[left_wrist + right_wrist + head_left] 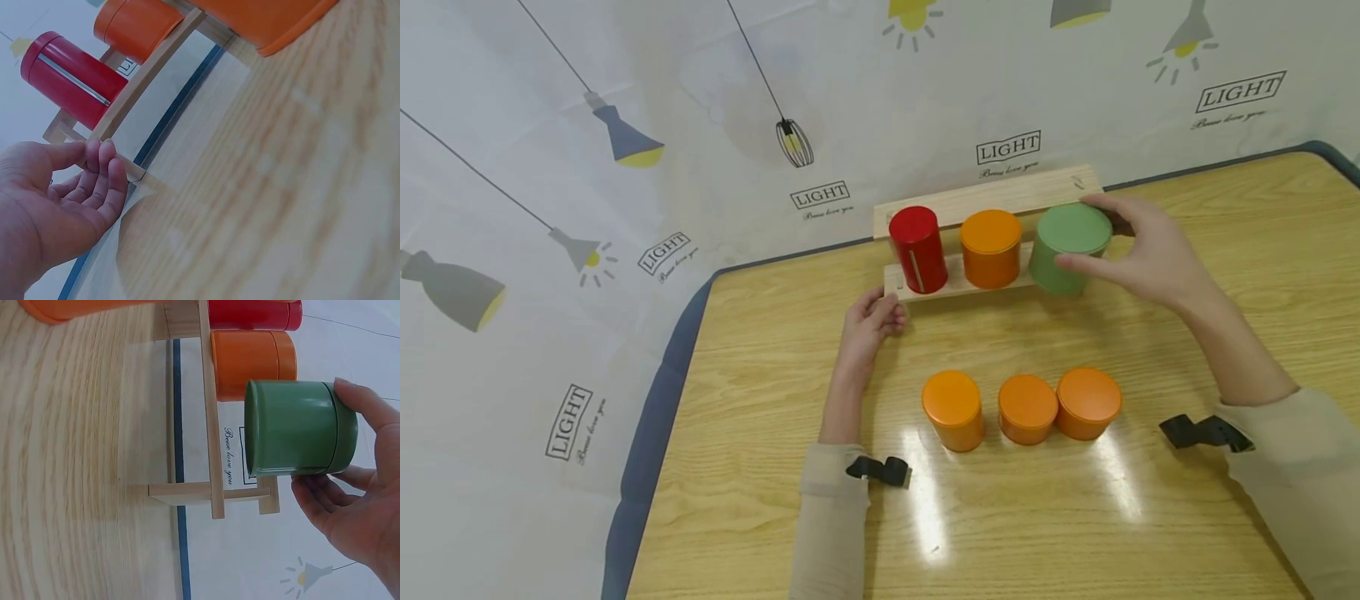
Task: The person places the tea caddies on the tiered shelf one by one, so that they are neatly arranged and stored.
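Note:
A green canister [1072, 250] is in the grip of my right hand [1157, 250], thumb on one side and fingers on the other. In the right wrist view, a gap shows between the canister's base and the front plank of a two-tier wooden rack [212, 437]. My left hand [871, 329] pinches the left end of the rack's front plank, thumb against curled fingers; the exact contact is partly hidden. On that plank stand a red canister [919, 250] with a narrow slot-like strip at the left and an orange canister [991, 248] in the middle.
In front of the rack, a taller orange canister [953, 410] and two shorter ones, a middle orange canister [1027, 408] and a right orange canister [1088, 403], stand on the wooden table [760, 467]. Behind the rack hangs a lamp-print cloth [700, 100].

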`<state>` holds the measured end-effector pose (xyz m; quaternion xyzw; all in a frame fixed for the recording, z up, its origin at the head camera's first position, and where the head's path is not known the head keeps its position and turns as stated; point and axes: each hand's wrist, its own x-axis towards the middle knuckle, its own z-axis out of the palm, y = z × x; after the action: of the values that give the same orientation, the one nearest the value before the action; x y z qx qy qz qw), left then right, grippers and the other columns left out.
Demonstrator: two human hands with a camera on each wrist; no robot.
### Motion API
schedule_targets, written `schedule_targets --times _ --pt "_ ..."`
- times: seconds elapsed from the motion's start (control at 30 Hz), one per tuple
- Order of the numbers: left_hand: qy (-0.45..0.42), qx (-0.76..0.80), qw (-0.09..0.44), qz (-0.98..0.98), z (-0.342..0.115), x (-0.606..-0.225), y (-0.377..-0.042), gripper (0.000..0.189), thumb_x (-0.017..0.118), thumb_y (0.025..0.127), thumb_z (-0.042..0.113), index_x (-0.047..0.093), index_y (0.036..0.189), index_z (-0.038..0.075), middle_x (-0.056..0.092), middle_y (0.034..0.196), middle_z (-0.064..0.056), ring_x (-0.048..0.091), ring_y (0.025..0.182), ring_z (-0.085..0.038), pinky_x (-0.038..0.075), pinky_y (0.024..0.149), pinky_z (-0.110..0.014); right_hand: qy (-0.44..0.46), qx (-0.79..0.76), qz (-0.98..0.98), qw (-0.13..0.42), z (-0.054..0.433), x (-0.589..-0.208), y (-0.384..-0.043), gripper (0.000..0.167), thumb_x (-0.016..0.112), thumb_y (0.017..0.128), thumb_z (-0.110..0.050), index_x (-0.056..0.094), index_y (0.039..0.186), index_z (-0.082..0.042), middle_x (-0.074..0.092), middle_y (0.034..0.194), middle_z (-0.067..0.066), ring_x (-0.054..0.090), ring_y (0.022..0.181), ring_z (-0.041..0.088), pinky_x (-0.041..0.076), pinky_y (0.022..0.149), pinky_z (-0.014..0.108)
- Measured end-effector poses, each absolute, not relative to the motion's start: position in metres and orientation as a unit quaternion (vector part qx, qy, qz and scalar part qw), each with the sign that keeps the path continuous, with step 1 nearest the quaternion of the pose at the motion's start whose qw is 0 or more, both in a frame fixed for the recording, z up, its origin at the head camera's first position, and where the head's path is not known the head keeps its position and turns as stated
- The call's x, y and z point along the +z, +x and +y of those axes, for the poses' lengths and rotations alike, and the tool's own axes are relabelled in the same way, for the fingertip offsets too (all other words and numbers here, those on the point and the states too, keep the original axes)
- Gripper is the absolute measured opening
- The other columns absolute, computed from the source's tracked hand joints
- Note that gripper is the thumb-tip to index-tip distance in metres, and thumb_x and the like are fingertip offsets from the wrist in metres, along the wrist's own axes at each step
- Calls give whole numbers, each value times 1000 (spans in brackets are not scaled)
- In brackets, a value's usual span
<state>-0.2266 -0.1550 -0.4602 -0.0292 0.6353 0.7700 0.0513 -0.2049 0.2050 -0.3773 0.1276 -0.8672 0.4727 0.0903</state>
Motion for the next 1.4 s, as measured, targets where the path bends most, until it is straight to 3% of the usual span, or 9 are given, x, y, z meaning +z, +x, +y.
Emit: schedule_targets --times 0.4,0.73,0.93,1.4 --pt "-34 772 54 633 -154 -461 -227 37 56 104 6 46 135 -10 65 88 -7 63 74 -13 56 70 -23 92 452 -880 109 204 -381 -213 80 86 82 -32 48 147 -3 52 136 21 52 115 36 39 88 27" --pt "-34 771 53 634 -154 -461 -227 37 56 104 6 45 136 -10 64 88 -7 63 73 -13 56 69 -23 84 436 -887 124 200 -386 -219 81 85 82 -34 48 146 1 50 136 27 51 113 40 40 88 35" --pt "-34 770 55 635 -153 -461 -227 42 56 104 7 42 139 -11 65 88 -7 63 72 -13 56 69 -22 74 436 -889 117 200 -388 -221 83 84 83 -36 46 147 2 48 137 28 50 113 41 42 91 47" --pt "-28 775 50 629 -155 -462 -228 33 56 103 5 47 132 -10 64 87 -8 63 72 -13 56 67 -22 69 443 -887 113 198 -394 -226 87 82 84 -40 43 149 1 46 139 29 49 115 41 42 94 53"
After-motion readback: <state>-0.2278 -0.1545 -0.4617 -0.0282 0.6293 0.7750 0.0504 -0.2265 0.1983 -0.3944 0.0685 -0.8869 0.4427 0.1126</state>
